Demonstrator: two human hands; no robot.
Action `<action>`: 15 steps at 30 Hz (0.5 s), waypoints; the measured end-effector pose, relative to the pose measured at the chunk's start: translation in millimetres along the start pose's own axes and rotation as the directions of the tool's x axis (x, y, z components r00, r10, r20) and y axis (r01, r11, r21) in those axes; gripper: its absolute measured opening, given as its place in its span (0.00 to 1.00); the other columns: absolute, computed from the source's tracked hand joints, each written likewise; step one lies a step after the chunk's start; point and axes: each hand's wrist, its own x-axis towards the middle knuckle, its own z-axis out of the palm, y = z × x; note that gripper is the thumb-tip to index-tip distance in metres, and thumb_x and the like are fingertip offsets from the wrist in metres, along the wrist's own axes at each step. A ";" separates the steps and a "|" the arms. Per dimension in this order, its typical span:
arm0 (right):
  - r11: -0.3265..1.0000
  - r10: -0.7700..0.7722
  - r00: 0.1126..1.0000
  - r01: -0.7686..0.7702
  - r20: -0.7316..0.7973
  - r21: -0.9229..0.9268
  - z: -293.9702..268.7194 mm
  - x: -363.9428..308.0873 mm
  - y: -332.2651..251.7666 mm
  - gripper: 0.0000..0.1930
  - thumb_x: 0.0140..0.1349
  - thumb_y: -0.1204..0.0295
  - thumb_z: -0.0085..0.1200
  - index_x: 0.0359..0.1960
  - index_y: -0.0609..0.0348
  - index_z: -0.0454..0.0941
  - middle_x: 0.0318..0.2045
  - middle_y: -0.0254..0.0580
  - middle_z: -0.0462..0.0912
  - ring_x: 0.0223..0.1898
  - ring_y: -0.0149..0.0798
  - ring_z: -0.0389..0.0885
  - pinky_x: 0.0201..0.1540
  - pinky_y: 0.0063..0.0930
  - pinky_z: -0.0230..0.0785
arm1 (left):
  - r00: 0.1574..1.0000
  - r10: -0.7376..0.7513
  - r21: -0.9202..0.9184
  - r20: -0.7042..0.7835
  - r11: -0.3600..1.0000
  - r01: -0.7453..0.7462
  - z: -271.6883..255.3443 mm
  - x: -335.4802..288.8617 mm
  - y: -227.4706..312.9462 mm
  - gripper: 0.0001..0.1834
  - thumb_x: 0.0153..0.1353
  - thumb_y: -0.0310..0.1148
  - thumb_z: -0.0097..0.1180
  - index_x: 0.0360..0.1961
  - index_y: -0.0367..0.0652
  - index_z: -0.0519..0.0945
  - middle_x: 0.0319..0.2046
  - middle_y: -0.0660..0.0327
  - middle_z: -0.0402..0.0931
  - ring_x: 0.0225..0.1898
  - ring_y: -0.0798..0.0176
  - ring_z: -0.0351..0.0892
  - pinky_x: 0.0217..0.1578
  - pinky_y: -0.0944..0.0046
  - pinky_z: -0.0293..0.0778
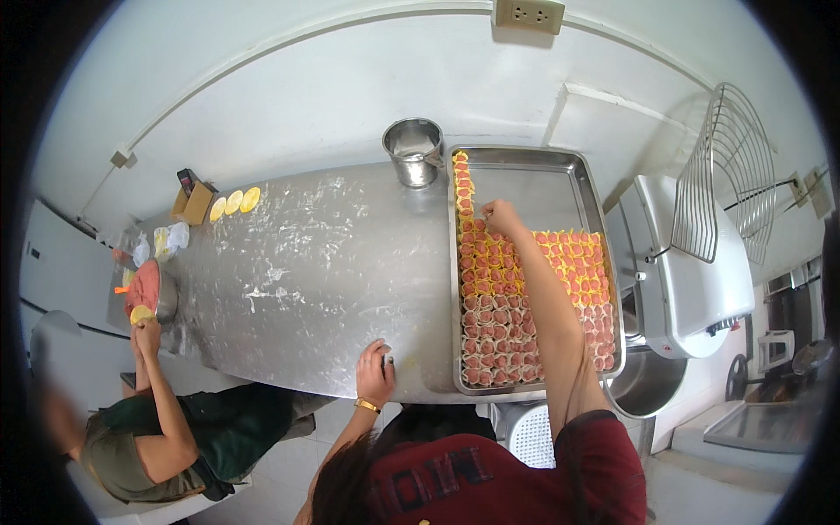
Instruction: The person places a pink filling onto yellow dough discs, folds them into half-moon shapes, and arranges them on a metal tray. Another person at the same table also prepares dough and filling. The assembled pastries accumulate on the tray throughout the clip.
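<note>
Floury steel table (306, 262) against white wall; right hand (500, 215) pinching a dumpling over tray (560, 162).

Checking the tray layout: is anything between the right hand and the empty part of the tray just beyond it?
Nothing visible. The right hand sits at the end of the dumpling rows, and the bare tray floor beyond it holds only one column of dumplings along its left wall.
</note>
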 end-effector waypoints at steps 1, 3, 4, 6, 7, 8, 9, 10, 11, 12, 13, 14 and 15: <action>1.000 -0.009 0.999 0.010 -0.047 0.013 -1.2 1.8 4.1 0.14 0.48 0.81 0.46 0.34 0.60 0.83 0.28 0.54 0.81 0.30 0.45 0.82 0.34 0.32 0.72 | 1.000 0.001 0.005 0.007 1.000 -0.001 -0.2 -0.3 -0.8 0.14 0.52 0.23 0.51 0.42 0.40 0.72 0.50 0.52 0.70 0.53 0.46 0.68 0.53 0.52 0.64; 0.999 0.028 0.998 -0.026 -0.060 0.040 -7.7 2.0 14.5 0.13 0.49 0.79 0.49 0.36 0.59 0.83 0.31 0.54 0.82 0.34 0.48 0.82 0.38 0.34 0.72 | 1.000 -0.005 0.013 0.017 1.000 0.004 -0.6 -0.8 -1.7 0.16 0.51 0.22 0.52 0.43 0.40 0.72 0.51 0.53 0.69 0.55 0.47 0.67 0.53 0.51 0.64; 0.996 0.073 0.997 -0.072 -0.026 0.053 -13.0 1.9 19.7 0.12 0.49 0.77 0.52 0.36 0.57 0.83 0.33 0.54 0.82 0.36 0.50 0.81 0.40 0.36 0.72 | 1.000 -0.006 0.016 0.020 1.000 0.006 -0.8 -1.0 -1.7 0.16 0.50 0.22 0.52 0.43 0.40 0.72 0.51 0.53 0.69 0.55 0.47 0.67 0.53 0.51 0.64; 0.993 0.111 0.993 -0.112 0.030 0.040 -21.8 0.0 26.5 0.12 0.50 0.75 0.54 0.37 0.56 0.84 0.34 0.53 0.82 0.39 0.51 0.81 0.42 0.38 0.72 | 1.000 -0.016 0.022 0.018 1.000 0.016 -1.2 -1.4 -1.0 0.16 0.50 0.22 0.52 0.43 0.41 0.72 0.51 0.53 0.69 0.55 0.47 0.67 0.53 0.51 0.64; 0.994 0.105 0.993 -0.106 0.050 0.015 -26.0 -2.0 28.4 0.12 0.50 0.76 0.54 0.37 0.55 0.84 0.35 0.52 0.82 0.39 0.51 0.81 0.42 0.38 0.72 | 0.999 -0.034 0.015 0.022 0.999 0.033 -1.8 -1.9 -0.6 0.16 0.50 0.22 0.52 0.43 0.41 0.72 0.51 0.53 0.69 0.55 0.47 0.67 0.54 0.51 0.64; 0.994 0.111 0.991 -0.111 0.070 -0.005 -29.0 -4.2 28.8 0.12 0.50 0.76 0.53 0.37 0.55 0.84 0.35 0.52 0.82 0.39 0.51 0.81 0.42 0.38 0.72 | 0.999 -0.033 0.011 0.019 0.999 0.032 -2.0 -1.9 -0.2 0.15 0.51 0.23 0.52 0.43 0.41 0.72 0.51 0.52 0.69 0.54 0.46 0.67 0.54 0.52 0.64; 0.995 0.097 0.990 -0.093 0.102 -0.043 -30.7 -6.5 27.9 0.12 0.50 0.76 0.53 0.36 0.55 0.84 0.35 0.52 0.82 0.38 0.51 0.81 0.42 0.37 0.72 | 0.999 -0.031 0.009 0.015 0.999 0.031 -1.9 -1.6 0.1 0.15 0.51 0.23 0.51 0.43 0.40 0.72 0.51 0.51 0.69 0.53 0.46 0.67 0.54 0.52 0.64; 0.993 0.096 0.986 -0.087 0.133 -0.076 -31.9 -9.4 26.2 0.12 0.50 0.77 0.52 0.35 0.54 0.84 0.35 0.52 0.83 0.38 0.51 0.81 0.42 0.37 0.72 | 0.999 -0.031 0.010 0.010 0.999 0.031 -1.9 -1.4 0.3 0.14 0.52 0.24 0.50 0.42 0.40 0.72 0.51 0.51 0.69 0.52 0.46 0.68 0.54 0.52 0.63; 0.989 0.111 0.981 -0.094 0.160 -0.115 -32.8 -12.1 23.9 0.12 0.50 0.77 0.52 0.35 0.54 0.84 0.34 0.51 0.83 0.38 0.50 0.81 0.41 0.37 0.73 | 0.999 -0.033 0.008 0.012 0.999 0.033 -2.2 -1.1 0.3 0.14 0.52 0.24 0.51 0.42 0.40 0.72 0.51 0.51 0.69 0.52 0.46 0.68 0.53 0.52 0.64; 0.992 0.077 0.973 -0.053 0.220 -0.112 -32.8 -14.7 21.1 0.14 0.49 0.78 0.50 0.35 0.54 0.85 0.34 0.49 0.83 0.36 0.47 0.81 0.39 0.35 0.73 | 0.999 -0.040 0.004 0.017 0.999 0.039 -2.3 -1.0 0.6 0.14 0.52 0.24 0.51 0.42 0.41 0.72 0.51 0.52 0.69 0.53 0.46 0.67 0.54 0.52 0.64; 0.993 0.058 0.960 -0.028 0.274 -0.114 -32.0 -16.8 17.9 0.15 0.49 0.80 0.48 0.36 0.53 0.85 0.33 0.47 0.84 0.34 0.44 0.82 0.37 0.33 0.73 | 0.999 -0.047 0.004 0.021 0.999 0.047 -2.5 -0.7 0.7 0.15 0.51 0.24 0.52 0.42 0.41 0.72 0.51 0.53 0.69 0.54 0.47 0.67 0.54 0.52 0.63; 0.994 0.029 0.945 0.009 0.327 -0.112 -31.7 -17.8 15.0 0.17 0.48 0.82 0.46 0.36 0.53 0.85 0.32 0.45 0.84 0.32 0.40 0.82 0.35 0.32 0.73 | 0.998 -0.058 0.007 0.026 0.998 0.058 -2.8 -0.5 0.9 0.15 0.51 0.24 0.53 0.42 0.42 0.72 0.52 0.54 0.69 0.55 0.47 0.67 0.54 0.52 0.63; 0.992 0.059 0.937 -0.016 0.344 -0.127 -32.2 -17.8 13.0 0.18 0.48 0.82 0.45 0.37 0.53 0.84 0.32 0.45 0.84 0.32 0.41 0.82 0.35 0.32 0.72 | 0.998 -0.054 0.011 0.024 0.998 0.054 -2.9 -0.3 1.3 0.15 0.51 0.24 0.52 0.42 0.42 0.71 0.51 0.54 0.69 0.55 0.47 0.67 0.54 0.52 0.63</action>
